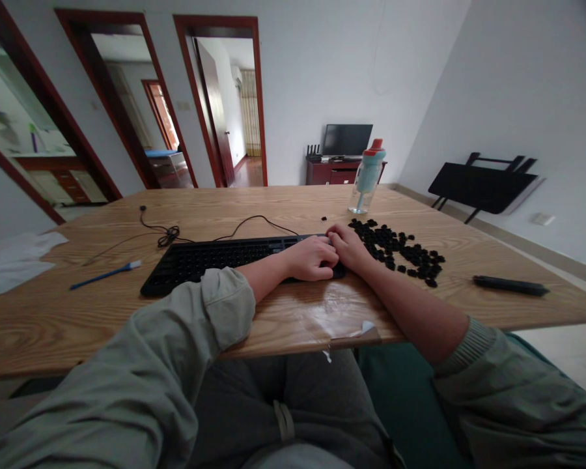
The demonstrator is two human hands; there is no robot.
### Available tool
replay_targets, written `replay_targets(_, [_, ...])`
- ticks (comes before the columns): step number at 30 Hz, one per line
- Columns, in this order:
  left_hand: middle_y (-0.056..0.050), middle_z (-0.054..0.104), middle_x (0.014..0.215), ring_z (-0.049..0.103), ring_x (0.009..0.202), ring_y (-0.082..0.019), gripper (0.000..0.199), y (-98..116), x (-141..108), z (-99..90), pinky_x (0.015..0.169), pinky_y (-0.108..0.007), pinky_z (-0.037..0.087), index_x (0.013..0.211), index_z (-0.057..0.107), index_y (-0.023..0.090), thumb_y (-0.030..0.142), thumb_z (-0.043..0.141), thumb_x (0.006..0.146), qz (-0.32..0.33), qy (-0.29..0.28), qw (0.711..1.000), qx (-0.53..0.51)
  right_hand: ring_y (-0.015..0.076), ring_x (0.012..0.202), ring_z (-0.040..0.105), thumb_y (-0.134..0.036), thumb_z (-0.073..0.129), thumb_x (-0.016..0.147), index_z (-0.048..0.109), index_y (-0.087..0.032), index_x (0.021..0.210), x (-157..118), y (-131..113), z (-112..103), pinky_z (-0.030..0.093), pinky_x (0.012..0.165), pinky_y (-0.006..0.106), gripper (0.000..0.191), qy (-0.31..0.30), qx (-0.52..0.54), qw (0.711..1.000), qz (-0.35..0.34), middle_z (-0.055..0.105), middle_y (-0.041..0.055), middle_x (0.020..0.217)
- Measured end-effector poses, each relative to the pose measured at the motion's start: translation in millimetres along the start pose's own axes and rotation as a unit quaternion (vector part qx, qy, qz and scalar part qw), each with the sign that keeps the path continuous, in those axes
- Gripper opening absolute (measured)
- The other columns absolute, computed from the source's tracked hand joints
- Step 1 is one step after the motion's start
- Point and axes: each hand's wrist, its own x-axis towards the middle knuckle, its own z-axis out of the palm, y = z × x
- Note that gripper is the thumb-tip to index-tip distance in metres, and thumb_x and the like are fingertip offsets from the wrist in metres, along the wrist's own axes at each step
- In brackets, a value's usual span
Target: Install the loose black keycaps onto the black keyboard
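both hands meet at the right end of a black keyboard (pixel 215 258) lying on the wooden counter (pixel 293 312). the left hand (pixel 311 258) rests curled on the keyboard's corner, fingers bent down onto it; the right hand (pixel 348 246) presses in beside it, touching the left. whether either hand's fingers pinch anything cannot be told. just right of the hands lies a heap of loose black keycaps (pixel 401 250). a drink bottle (pixel 368 176) stands behind them, a dark slim tool (pixel 510 285) lies further right, a blue pen (pixel 105 275) left. no writing is readable anywhere.
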Motion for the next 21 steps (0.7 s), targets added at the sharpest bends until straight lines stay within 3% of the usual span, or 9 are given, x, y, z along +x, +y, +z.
replay_targets(12, [-0.006,0.062,0.067,0.051,0.081,-0.024,0.020,0,2,3.6,0.086,-0.040,0.043,0.056,0.048,0.022,0.021,0.051,0.075,0.004,-0.006,0.999,0.049,0.0187,0.070,0.055,-0.032,0.045,0.086,0.059,-0.021,0.084,-2,-4,-8,0.042,0.068,0.031,0.018,0.016,0.004,1.000,-0.008,0.061,0.0017,0.072])
replay_targets(21, [-0.005,0.064,0.071,0.051,0.083,-0.024,0.013,-2,1,5.8,0.082,-0.039,0.041,0.063,0.057,0.021,0.022,0.051,0.075,0.006,-0.011,1.000,0.027,0.0185,0.067,0.054,-0.030,0.046,0.085,0.059,-0.020,0.087,-3,-8,-12,0.040,0.064,0.031,0.017,0.023,0.022,0.999,-0.008,0.058,0.0012,0.070])
